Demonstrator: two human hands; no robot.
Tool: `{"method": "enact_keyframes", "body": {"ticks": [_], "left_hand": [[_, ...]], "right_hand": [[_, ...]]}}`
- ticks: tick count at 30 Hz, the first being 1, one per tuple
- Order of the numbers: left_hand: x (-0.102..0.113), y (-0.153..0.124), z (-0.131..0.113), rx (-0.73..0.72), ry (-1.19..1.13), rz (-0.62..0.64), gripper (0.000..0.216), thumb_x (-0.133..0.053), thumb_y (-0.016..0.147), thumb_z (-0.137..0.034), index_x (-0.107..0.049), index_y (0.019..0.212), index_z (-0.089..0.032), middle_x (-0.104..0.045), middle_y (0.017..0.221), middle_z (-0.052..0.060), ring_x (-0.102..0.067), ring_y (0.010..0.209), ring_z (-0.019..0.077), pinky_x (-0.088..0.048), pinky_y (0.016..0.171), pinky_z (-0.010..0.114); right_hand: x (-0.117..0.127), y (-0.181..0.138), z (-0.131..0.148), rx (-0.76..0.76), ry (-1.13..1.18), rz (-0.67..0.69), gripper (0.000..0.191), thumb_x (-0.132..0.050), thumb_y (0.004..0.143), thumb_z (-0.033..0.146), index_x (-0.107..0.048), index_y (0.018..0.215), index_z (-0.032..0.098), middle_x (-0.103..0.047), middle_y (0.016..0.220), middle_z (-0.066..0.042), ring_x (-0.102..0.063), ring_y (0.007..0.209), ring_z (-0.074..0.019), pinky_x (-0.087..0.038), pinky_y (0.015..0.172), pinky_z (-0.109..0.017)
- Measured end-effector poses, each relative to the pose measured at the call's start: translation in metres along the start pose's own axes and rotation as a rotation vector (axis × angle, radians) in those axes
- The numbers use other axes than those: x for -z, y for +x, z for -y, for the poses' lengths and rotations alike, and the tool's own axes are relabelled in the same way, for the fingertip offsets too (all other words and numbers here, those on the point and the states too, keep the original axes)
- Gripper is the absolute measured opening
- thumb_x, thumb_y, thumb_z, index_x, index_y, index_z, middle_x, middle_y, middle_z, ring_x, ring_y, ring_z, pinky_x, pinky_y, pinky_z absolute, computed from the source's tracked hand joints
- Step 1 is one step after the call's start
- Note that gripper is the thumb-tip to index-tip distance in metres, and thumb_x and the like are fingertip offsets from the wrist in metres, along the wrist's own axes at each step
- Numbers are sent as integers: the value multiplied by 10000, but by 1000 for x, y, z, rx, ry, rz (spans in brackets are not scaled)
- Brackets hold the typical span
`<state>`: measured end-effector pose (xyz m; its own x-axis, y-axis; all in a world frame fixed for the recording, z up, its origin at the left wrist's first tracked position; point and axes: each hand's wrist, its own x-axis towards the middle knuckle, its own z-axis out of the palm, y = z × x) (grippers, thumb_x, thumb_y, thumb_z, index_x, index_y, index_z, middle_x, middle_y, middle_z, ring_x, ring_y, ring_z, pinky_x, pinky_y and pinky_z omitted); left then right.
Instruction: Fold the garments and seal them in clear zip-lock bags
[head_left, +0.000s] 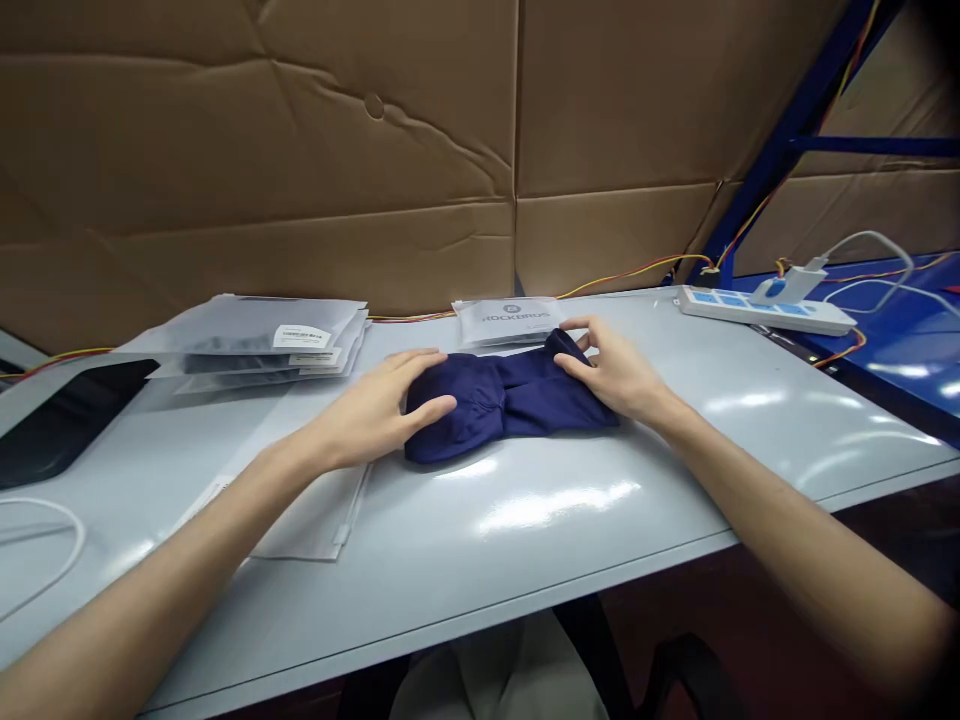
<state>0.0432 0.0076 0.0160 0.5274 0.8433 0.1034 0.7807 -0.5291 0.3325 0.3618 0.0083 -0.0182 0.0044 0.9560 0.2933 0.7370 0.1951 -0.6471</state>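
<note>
Fingers of the left hand [379, 405] spread wide, thumb apart, on the left end of a dark navy, gathered piece of smooth fabric [469, 405], which lies between the front and back edges of the glossy pale-grey bench [480, 540]. Handling estimate: light, limp, probably stretchy, not fragile, liable to slide on the shiny top; best grasped by the doubled layers beside the central gather. At its right end, the right hand [619, 370] holds the raised far corner between thumb and forefinger, judged a suitable pinch point.
</note>
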Motion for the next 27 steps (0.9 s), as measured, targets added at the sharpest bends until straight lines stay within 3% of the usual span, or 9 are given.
{"method": "enact_keyframes", "body": {"ticks": [3,6,15,21,27], "left_hand": [[7,-9,16,12,11,38,739,-495,912,-707,-486,1489,-247,-435,1605,85,-410,1465,327,-342,1218,511],[3,-15,26,1,46,71,795,-537,874,-733,-467,1512,-264,-383,1636,90,-369,1489,347,-331,1219,532],[-8,-13,20,-10,129,61,824,-500,894,-726,-463,1518,-189,-355,1646,132,-314,1518,337,-273,1241,541],[-18,-8,14,-9,134,15,820,-506,879,-742,-481,1506,-214,-369,1644,98,-269,1534,358,-275,1244,543],[-24,-7,5,-16,57,-14,786,-525,889,-690,-473,1494,-191,-408,1617,117,-308,1511,359,-318,1220,546]], "right_hand": [[5,0,2,-71,69,19,484,-661,874,442,-574,1313,257,-653,963,-33,-648,846,-210,-517,760,-348],[9,-2,5,-161,149,70,516,-658,876,453,-555,1342,254,-657,967,-40,-656,804,-204,-535,682,-332],[17,1,15,-207,342,64,529,-695,850,428,-557,1336,272,-676,951,-41,-660,697,-192,-531,546,-302],[21,16,65,-187,277,76,510,-695,840,407,-567,1313,264,-680,838,-13,-623,613,-187,-501,545,-327],[-25,24,118,-78,101,155,502,-676,844,344,-521,1302,206,-702,866,-27,-686,736,-221,-538,667,-351]]}}
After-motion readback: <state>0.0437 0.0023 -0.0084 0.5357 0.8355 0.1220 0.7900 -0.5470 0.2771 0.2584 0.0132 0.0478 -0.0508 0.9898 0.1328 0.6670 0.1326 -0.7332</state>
